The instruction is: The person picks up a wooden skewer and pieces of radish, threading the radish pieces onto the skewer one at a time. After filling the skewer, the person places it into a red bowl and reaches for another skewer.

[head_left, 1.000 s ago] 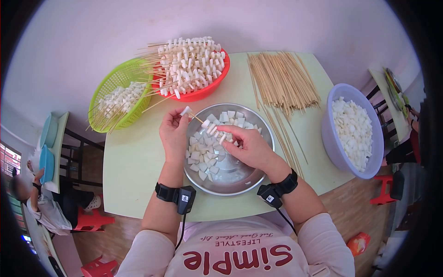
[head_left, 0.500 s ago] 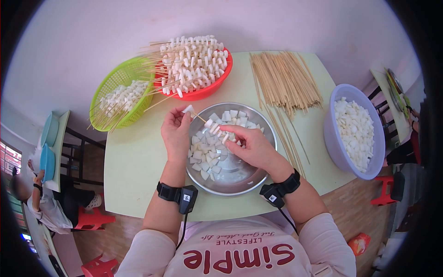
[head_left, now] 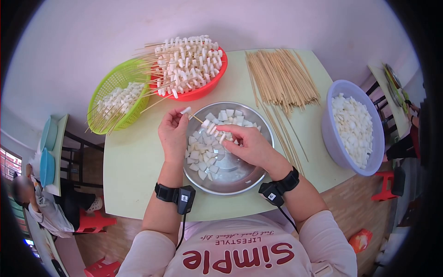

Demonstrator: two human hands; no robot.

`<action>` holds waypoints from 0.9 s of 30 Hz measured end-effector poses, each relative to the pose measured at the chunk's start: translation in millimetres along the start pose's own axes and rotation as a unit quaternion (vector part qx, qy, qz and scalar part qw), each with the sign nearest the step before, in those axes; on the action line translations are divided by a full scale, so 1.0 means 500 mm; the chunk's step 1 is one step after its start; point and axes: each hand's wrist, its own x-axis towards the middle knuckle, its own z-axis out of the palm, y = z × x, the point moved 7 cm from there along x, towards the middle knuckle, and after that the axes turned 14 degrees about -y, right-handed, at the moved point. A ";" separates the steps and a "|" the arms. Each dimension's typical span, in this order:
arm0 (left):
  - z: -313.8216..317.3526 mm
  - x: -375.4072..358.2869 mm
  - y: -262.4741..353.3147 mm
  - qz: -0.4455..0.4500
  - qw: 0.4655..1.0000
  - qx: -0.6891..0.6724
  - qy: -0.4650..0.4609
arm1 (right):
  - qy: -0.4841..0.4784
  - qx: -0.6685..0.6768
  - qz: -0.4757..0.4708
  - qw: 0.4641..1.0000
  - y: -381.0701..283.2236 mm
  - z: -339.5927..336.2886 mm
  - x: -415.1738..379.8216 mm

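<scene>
Over a steel bowl (head_left: pixel 235 174) holding many white cut chunks (head_left: pixel 200 154), my two hands meet at one bamboo skewer (head_left: pixel 197 118). My right hand (head_left: pixel 251 144) is closed around the skewer, with several white chunks threaded along it between the fingers. At the skewer's far end, my left hand (head_left: pixel 172 134) pinches a single white piece (head_left: pixel 185 111) between thumb and fingers, right at the tip. The chunks look like a firm white vegetable, cut flat.
Behind the bowl, a red basin (head_left: pixel 203 93) is heaped with filled skewers, beside a green basket (head_left: pixel 104 87) with more. Bare skewers (head_left: pixel 281 81) lie in a pile at the back right. A purple tub (head_left: pixel 328 134) of white chunks stands at right. A person (head_left: pixel 50 207) sits at far left.
Both hands keep their hold on the skewer and the white piece, hardly moving. The view has shifted slightly. The seated person at left has raised an arm toward the head.
</scene>
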 end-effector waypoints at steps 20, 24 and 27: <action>0.019 -0.001 0.004 0.028 0.999 0.015 -0.040 | 0.025 0.016 -0.016 0.999 0.005 0.002 0.000; 0.021 -0.002 0.008 0.026 0.999 0.016 -0.044 | 0.005 0.118 -0.001 0.993 0.028 0.009 0.005; 0.021 -0.002 0.013 0.020 0.999 0.020 -0.044 | 0.005 0.092 -0.006 0.996 0.022 0.007 0.004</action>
